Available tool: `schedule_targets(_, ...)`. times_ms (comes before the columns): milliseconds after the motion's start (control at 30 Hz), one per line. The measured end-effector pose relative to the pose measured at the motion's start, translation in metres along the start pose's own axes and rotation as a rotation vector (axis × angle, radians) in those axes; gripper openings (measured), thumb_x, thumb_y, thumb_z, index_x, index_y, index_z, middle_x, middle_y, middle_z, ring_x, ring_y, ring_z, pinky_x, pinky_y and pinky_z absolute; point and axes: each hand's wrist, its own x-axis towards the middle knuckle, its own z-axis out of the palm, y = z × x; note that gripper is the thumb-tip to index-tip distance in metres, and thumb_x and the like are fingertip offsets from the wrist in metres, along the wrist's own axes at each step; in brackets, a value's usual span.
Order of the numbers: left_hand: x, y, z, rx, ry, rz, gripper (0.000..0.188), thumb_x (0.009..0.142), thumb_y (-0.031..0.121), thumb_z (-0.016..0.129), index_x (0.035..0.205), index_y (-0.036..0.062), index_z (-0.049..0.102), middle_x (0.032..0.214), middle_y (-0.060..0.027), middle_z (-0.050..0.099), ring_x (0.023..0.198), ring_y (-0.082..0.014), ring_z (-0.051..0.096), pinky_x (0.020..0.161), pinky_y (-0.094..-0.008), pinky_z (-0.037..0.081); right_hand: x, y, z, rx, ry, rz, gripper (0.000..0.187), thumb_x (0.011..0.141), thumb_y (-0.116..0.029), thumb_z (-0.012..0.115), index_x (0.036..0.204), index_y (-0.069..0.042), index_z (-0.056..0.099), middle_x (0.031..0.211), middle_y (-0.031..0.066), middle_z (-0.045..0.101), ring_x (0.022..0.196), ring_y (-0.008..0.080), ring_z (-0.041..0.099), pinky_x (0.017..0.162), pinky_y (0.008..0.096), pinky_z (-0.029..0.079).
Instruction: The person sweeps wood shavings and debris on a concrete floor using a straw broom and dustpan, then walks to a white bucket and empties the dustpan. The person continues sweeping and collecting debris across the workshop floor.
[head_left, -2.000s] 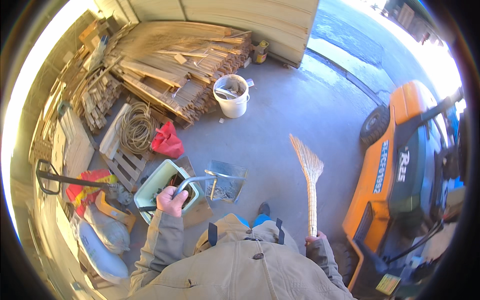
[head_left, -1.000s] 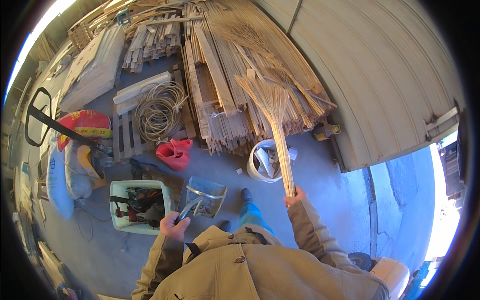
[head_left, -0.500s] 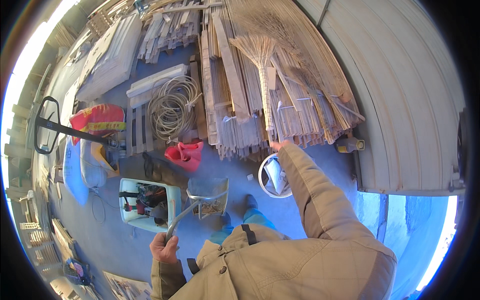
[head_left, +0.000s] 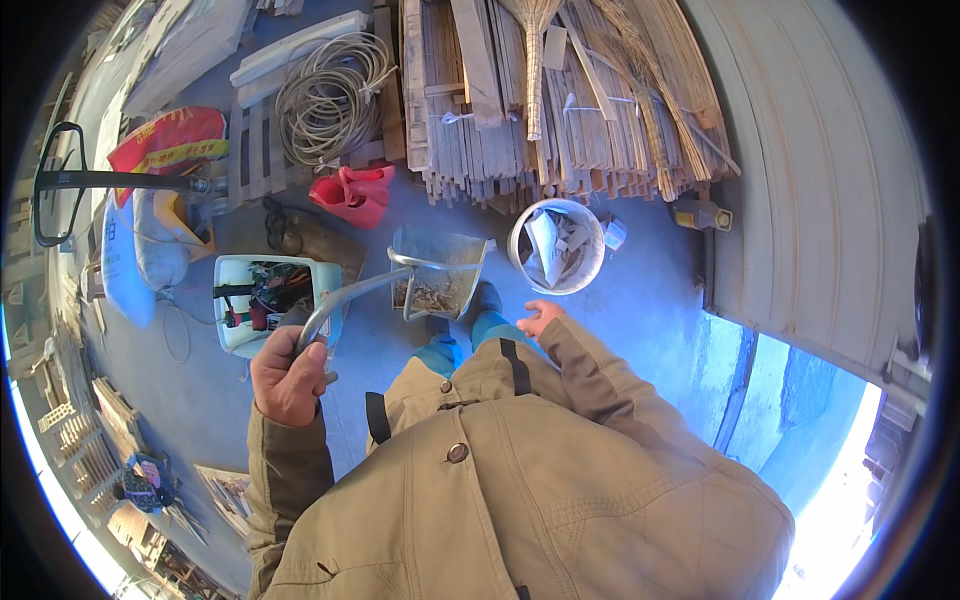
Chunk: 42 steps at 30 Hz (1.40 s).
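My left hand [head_left: 288, 375] is closed round the bent metal handle of a dustpan [head_left: 465, 285]. The pan hangs in front of my legs, with brown debris lying in it. Empty, with its fingers apart, my right hand [head_left: 541, 318] is just below a round white bucket [head_left: 602, 262]. Paper-like scraps and other waste fill part of that bucket. A straw broom [head_left: 534, 75] leans on the stacked wood beyond it, handle end toward me, its bristles partly cut off by the upper edge.
Stacked wooden strips [head_left: 480, 160] lie ahead, beside a coiled hose [head_left: 335, 105]. A pink-red bag [head_left: 355, 195] and a pale tub [head_left: 232, 340] of tools stand to the left. A corrugated metal panel [head_left: 810, 170] rises at the right.
My right hand has left the broom's handle end and drawn back toward me; the broom stays at the wood. My left hand has raised the dustpan somewhat. The view has tilted downward.
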Motion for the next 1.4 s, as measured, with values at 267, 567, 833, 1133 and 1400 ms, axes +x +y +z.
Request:
schedule_targets(267, -0.023, 0.074, 0.027, -0.398, -0.349, 0.031, 0.052, 0.092, 0.027, 0.067, 0.127, -0.0087, 0.051, 0.078, -0.0076, 0.058, 0.063, -0.0134, 0.054, 0.054, -0.0268, 0.045, 0.012, -0.088, 0.066, -0.172, -0.008, -0.311, 0.079, 0.072, -0.034, 0.083, 0.136, 0.001, 0.051, 0.121, 0.0213, 0.066, 0.111, 0.0300, 0.065, 0.096, 0.0375, 0.050)
schedule_targets(567, -0.041, 0.115, 0.052, -0.628, -0.660, 0.141, 0.086, 0.088, 0.016, 0.070, 0.145, -0.0184, 0.016, 0.102, -0.0200, 0.064, 0.094, -0.0364, 0.069, 0.088, -0.0530, 0.053, 0.031, -0.145, 0.132, 0.133, -0.061, -0.503, 0.038, 0.085, -0.029, 0.074, 0.108, 0.000, 0.065, 0.096, 0.0156, 0.071, 0.088, 0.0255, 0.066, 0.082, 0.0380, 0.050)
schedule_targets(833, -0.018, 0.104, 0.031, -0.601, -0.524, 0.247, 0.084, 0.090, 0.018, 0.070, 0.146, -0.0178, 0.018, 0.089, -0.0102, 0.060, 0.071, -0.0241, 0.067, 0.074, -0.0452, 0.057, -0.002, -0.117, 0.097, 0.097, 0.116, -0.458, 0.031, 0.088, -0.031, 0.072, 0.101, -0.004, 0.067, 0.085, 0.0132, 0.069, 0.079, 0.0239, 0.065, 0.076, 0.0381, 0.050)
schedule_targets(1133, 0.043, 0.048, 0.051, -0.596, -0.514, 0.063, 0.055, 0.102, 0.022, 0.052, 0.140, -0.0141, 0.037, 0.078, -0.0043, 0.055, 0.061, -0.0157, 0.058, 0.065, -0.0371, 0.055, -0.025, -0.040, 0.010, -0.031, 0.362, -0.220, 0.032, 0.086, -0.031, 0.072, 0.104, -0.006, 0.067, 0.090, 0.0185, 0.069, 0.085, 0.0324, 0.067, 0.078, 0.0423, 0.051)
schedule_targets(1400, 0.123, -0.073, 0.037, -0.643, -0.326, -0.273, 0.042, 0.102, 0.026, 0.051, 0.133, -0.0023, 0.051, 0.073, 0.0003, 0.049, 0.064, -0.0140, 0.053, 0.070, -0.0397, 0.052, -0.001, 0.006, -0.058, -0.290, 0.400, -0.052, 0.036, 0.087, -0.033, 0.071, 0.108, -0.005, 0.067, 0.094, 0.0206, 0.069, 0.088, 0.0347, 0.067, 0.078, 0.0429, 0.052)
